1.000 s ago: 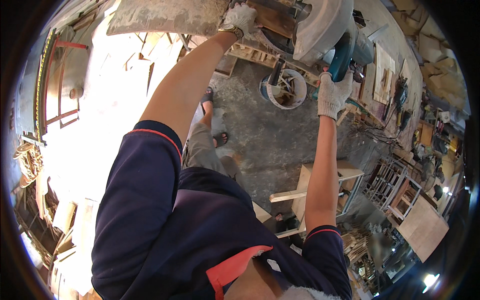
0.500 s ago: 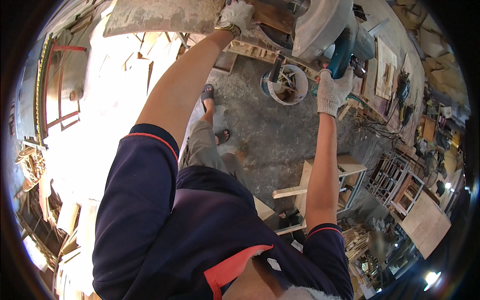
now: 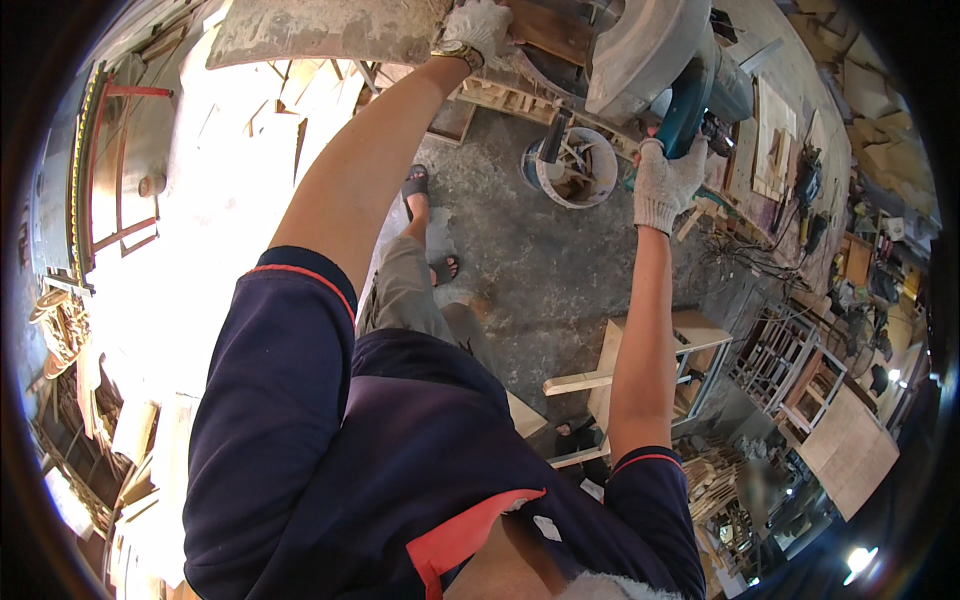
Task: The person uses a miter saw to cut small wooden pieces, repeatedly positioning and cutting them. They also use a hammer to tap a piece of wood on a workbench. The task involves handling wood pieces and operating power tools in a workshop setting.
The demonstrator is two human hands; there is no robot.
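Note:
At the top edge, my left hand (image 3: 477,28) in a white knit glove holds the left end of a brown wooden board (image 3: 552,33); its fingertips are partly cut off by the picture's edge. The board lies at a miter saw (image 3: 645,55) with a large grey blade guard. My right hand (image 3: 668,183), gloved too, is closed round the saw's teal handle (image 3: 685,118). The saw head hangs over the board's right side and hides part of it. The blade and the cut line are out of sight behind the guard.
A white bucket (image 3: 612,170) of wood offcuts stands on the floor below the saw. A worn bench top (image 3: 320,35) extends left. Cables (image 3: 755,258) and flat wood pieces (image 3: 772,140) lie to the right. A wooden frame piece (image 3: 700,330) stands near my right forearm.

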